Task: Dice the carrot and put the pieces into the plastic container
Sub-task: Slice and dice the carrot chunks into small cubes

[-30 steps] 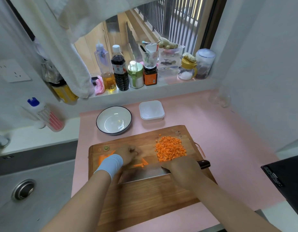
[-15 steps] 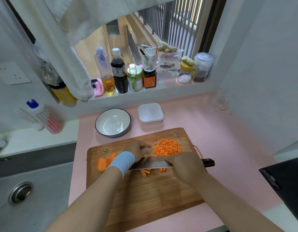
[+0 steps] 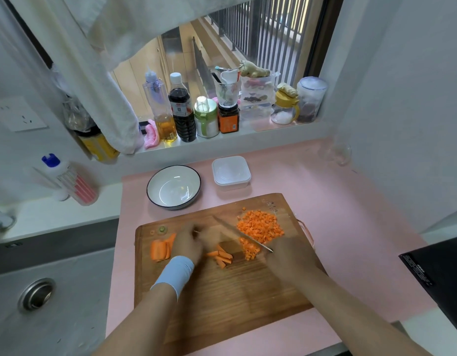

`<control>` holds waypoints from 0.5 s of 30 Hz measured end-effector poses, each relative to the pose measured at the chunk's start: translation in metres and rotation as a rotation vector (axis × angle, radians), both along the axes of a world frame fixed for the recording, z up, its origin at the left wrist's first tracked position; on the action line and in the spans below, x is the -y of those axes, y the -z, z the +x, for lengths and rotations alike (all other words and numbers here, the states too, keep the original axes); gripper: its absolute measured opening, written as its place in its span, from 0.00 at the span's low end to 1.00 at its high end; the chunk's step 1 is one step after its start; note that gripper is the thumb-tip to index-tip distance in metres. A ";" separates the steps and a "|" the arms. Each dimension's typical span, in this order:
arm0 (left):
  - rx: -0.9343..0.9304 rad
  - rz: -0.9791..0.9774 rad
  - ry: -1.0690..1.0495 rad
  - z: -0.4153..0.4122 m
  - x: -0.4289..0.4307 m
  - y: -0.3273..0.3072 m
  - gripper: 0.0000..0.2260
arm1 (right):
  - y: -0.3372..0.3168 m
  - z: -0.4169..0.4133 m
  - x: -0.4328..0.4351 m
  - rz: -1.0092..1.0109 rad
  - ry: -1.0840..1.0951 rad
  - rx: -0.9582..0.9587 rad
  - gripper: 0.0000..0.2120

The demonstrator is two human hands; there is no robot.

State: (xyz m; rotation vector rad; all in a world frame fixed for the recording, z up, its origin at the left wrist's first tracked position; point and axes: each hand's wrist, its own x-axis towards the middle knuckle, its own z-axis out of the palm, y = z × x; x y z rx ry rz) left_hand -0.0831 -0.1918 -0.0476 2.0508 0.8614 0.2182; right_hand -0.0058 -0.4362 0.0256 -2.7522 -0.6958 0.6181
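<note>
On the wooden cutting board (image 3: pixel 222 299) lies a heap of diced carrot (image 3: pixel 261 226) at the far right, with a smaller batch of dice (image 3: pixel 249 249) just below it. My right hand (image 3: pixel 286 255) grips a knife (image 3: pixel 237 232), its blade edge-up and slanting away to the far left beside the dice. A few carrot sticks (image 3: pixel 222 258) lie between the hands. My left hand (image 3: pixel 190 242), blurred, hovers over the board's left middle; carrot slabs (image 3: pixel 160 249) lie left of it. The lidded plastic container (image 3: pixel 231 172) stands beyond the board.
A white bowl with a dark rim (image 3: pixel 174 186) sits left of the container on the pink mat (image 3: pixel 350 227). Bottles and jars line the windowsill (image 3: pixel 222 140). A steel sink (image 3: pixel 37 294) lies at left, a black appliance (image 3: pixel 443 273) at right.
The knife has turned from lying flat across the board to edge-up, and the fresh dice now lie beside the big heap. My left hand has moved back toward the sticks.
</note>
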 end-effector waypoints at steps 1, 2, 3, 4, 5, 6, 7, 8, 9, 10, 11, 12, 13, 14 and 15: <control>-0.058 0.038 0.176 -0.003 0.003 0.008 0.17 | 0.000 -0.003 -0.002 0.045 0.043 -0.076 0.11; -0.126 0.113 0.350 -0.004 0.007 0.012 0.19 | 0.000 -0.006 -0.004 0.090 0.076 -0.146 0.11; -0.186 0.196 0.490 -0.005 0.011 0.014 0.21 | 0.001 -0.009 -0.007 0.123 0.104 -0.199 0.13; -0.219 0.252 0.564 -0.007 0.015 0.015 0.24 | 0.003 -0.012 -0.009 0.146 0.128 -0.232 0.14; -0.211 0.269 0.588 -0.008 0.019 0.015 0.24 | 0.005 -0.014 -0.011 0.158 0.147 -0.251 0.15; -0.172 0.257 0.575 -0.011 0.021 0.015 0.24 | 0.008 -0.017 -0.013 0.160 0.159 -0.259 0.15; -0.125 0.237 0.555 -0.014 0.020 0.016 0.24 | 0.011 -0.020 -0.014 0.158 0.165 -0.251 0.15; -0.091 0.227 0.527 -0.017 0.018 0.018 0.24 | 0.013 -0.022 -0.014 0.157 0.169 -0.239 0.15; -0.069 0.235 0.503 -0.020 0.016 0.018 0.23 | 0.014 -0.025 -0.015 0.163 0.176 -0.230 0.14; -0.063 0.254 0.485 -0.023 0.012 0.018 0.21 | 0.015 -0.027 -0.015 0.171 0.184 -0.226 0.14; -0.047 0.274 0.476 -0.026 0.009 0.019 0.17 | 0.016 -0.028 -0.015 0.177 0.190 -0.222 0.14; -0.035 0.280 0.469 -0.028 0.007 0.018 0.14 | 0.016 -0.029 -0.015 0.182 0.197 -0.218 0.14; -0.023 0.272 0.465 -0.030 0.005 0.017 0.12 | 0.017 -0.029 -0.016 0.186 0.204 -0.219 0.14; -0.015 0.251 0.467 -0.033 0.003 0.016 0.12 | 0.016 -0.030 -0.016 0.190 0.207 -0.218 0.13; -0.021 0.231 0.483 -0.036 0.002 0.017 0.13 | 0.016 -0.030 -0.017 0.187 0.207 -0.217 0.13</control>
